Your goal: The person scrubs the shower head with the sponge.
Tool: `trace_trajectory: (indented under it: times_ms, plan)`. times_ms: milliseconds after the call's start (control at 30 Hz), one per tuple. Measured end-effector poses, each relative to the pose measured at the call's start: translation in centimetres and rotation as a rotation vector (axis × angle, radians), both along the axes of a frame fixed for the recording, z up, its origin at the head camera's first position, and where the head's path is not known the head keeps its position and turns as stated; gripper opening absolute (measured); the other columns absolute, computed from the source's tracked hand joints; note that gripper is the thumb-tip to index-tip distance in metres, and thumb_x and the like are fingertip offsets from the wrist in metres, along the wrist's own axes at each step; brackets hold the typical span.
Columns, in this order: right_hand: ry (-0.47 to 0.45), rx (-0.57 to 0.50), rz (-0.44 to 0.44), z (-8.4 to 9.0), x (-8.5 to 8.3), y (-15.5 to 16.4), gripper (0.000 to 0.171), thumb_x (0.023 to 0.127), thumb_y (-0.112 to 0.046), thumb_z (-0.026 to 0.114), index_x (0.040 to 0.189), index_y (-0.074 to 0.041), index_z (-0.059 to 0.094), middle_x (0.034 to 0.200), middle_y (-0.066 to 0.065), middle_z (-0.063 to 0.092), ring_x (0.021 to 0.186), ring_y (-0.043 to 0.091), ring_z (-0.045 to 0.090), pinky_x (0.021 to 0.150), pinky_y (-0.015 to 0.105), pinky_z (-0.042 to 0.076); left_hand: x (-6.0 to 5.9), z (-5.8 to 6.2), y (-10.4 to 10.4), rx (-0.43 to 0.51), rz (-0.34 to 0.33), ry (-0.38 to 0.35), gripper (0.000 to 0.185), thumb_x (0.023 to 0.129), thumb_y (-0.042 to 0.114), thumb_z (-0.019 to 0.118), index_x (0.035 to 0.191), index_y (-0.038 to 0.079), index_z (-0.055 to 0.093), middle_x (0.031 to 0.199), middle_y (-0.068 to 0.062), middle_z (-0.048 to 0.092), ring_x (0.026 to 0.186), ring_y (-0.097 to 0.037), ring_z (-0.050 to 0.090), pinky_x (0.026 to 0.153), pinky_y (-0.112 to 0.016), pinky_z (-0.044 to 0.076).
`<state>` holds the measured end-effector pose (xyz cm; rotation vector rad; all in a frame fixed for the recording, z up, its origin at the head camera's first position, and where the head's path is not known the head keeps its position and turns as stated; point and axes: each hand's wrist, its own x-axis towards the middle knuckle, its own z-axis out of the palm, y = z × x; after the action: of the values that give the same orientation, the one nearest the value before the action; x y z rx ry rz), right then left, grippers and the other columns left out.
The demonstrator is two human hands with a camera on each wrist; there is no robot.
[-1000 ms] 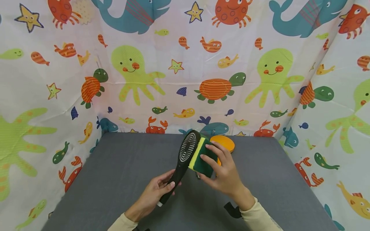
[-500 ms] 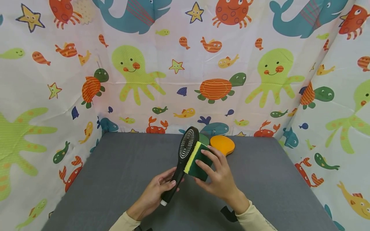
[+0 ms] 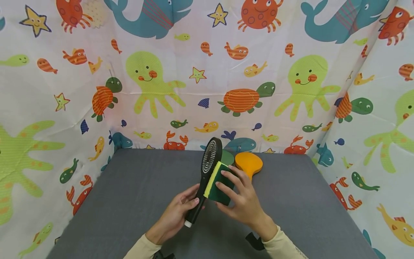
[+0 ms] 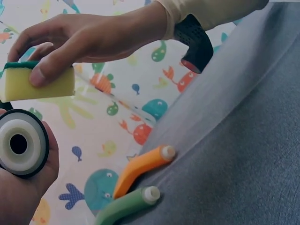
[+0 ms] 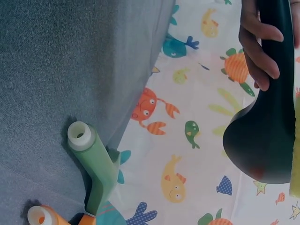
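My left hand (image 3: 174, 212) grips the handle of a black handheld shower head (image 3: 211, 156), tilted with its perforated face up and to the left. Its hollow, white-ringed handle end faces the left wrist camera. My right hand (image 3: 245, 201) holds a yellow sponge (image 4: 40, 84) with a green scouring side, fingertips on the green, thumb on the yellow edge. The yellow side lies along the shower head's right edge near the neck and appears to touch it. In the right wrist view, the smooth rounded back of the black shower head shows beside the sponge edge.
An orange shower head (image 3: 248, 162) and a green shower head (image 3: 228, 157) lie on the grey tabletop (image 3: 145, 183) behind my hands; the green one is partly hidden. A curtain (image 3: 207, 118) with sea animals rises at the back and sides.
The sponge has moved down and left along the black shower head, from its head towards the handle. The shower head has risen slightly and stands a little steeper. Both grips stay the same.
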<state>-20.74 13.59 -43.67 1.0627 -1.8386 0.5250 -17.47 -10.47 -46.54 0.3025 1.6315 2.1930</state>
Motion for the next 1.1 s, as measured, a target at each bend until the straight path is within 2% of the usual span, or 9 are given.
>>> trace_trajectory:
  times_ms: [67, 167, 300, 400, 500, 767, 1100]
  plan:
    - [-0.011, 0.009, 0.01, -0.1, 0.1, 0.0, 0.044, 0.091, -0.05, 0.057, 0.117, -0.017, 0.069, 0.133, 0.015, 0.058, 0.124, 0.041, 0.049, 0.118, 0.04, 0.031, 0.0, 0.1, 0.1, 0.0, 0.0, 0.001, 0.065, 0.1, 0.019, 0.057, 0.155, 0.007, 0.025, 0.16, -0.017, 0.027, 0.128, -0.016, 0.052, 0.102, -0.033, 0.048]
    - [-0.021, 0.019, 0.027, -0.3, 0.2, -0.1, 0.044, 0.091, -0.05, 0.057, 0.117, -0.017, 0.069, 0.133, 0.015, 0.058, 0.124, 0.04, 0.049, 0.117, 0.04, 0.032, 0.0, 0.3, 0.2, -0.008, -0.001, -0.002, 0.066, 0.1, 0.022, 0.057, 0.156, 0.009, 0.024, 0.161, -0.014, 0.026, 0.128, -0.019, 0.052, 0.105, -0.034, 0.045]
    - [-0.029, 0.028, 0.059, -0.5, 0.4, -0.3, 0.044, 0.089, -0.048, 0.061, 0.118, -0.017, 0.068, 0.133, 0.015, 0.058, 0.124, 0.04, 0.05, 0.113, 0.043, 0.036, -0.1, 0.7, 0.5, -0.024, 0.006, 0.0, 0.066, 0.1, 0.024, 0.057, 0.156, 0.012, 0.024, 0.163, -0.01, 0.023, 0.145, -0.026, 0.032, 0.119, -0.045, 0.025]
    - [-0.036, 0.033, 0.083, -0.5, 0.4, -0.4, 0.043, 0.088, -0.047, 0.063, 0.119, -0.017, 0.068, 0.134, 0.015, 0.058, 0.124, 0.039, 0.05, 0.109, 0.046, 0.04, -0.1, 0.9, 0.6, -0.018, 0.013, 0.007, 0.067, 0.1, 0.024, 0.056, 0.156, 0.01, 0.023, 0.164, -0.01, 0.02, 0.152, -0.027, 0.015, 0.122, -0.052, 0.009]
    - [-0.059, 0.031, 0.097, -0.6, 0.5, -0.5, 0.043, 0.089, -0.047, 0.062, 0.119, -0.017, 0.068, 0.135, 0.015, 0.057, 0.125, 0.039, 0.05, 0.109, 0.045, 0.04, -0.2, 1.1, 0.7, -0.006, 0.021, 0.006, 0.067, 0.099, 0.023, 0.057, 0.156, 0.01, 0.023, 0.164, -0.01, 0.02, 0.152, -0.028, 0.013, 0.122, -0.054, 0.006]
    - [-0.143, 0.022, 0.116, -0.9, 1.0, -0.6, 0.045, 0.089, -0.05, 0.061, 0.121, -0.018, 0.067, 0.136, 0.013, 0.056, 0.127, 0.035, 0.049, 0.11, 0.043, 0.04, -0.3, 1.5, 0.8, 0.031, 0.033, 0.007, 0.065, 0.099, 0.023, 0.057, 0.156, 0.012, 0.025, 0.163, -0.007, 0.025, 0.151, -0.024, 0.019, 0.123, -0.051, 0.011]
    - [-0.175, 0.007, 0.149, -1.1, 1.8, -1.0, 0.046, 0.089, -0.051, 0.063, 0.122, -0.018, 0.066, 0.135, 0.013, 0.057, 0.127, 0.033, 0.05, 0.104, 0.047, 0.046, -0.9, 1.6, 1.1, 0.078, 0.044, 0.005, 0.061, 0.1, 0.021, 0.055, 0.155, 0.017, 0.028, 0.159, -0.006, 0.031, 0.146, -0.02, 0.03, 0.117, -0.038, 0.031]
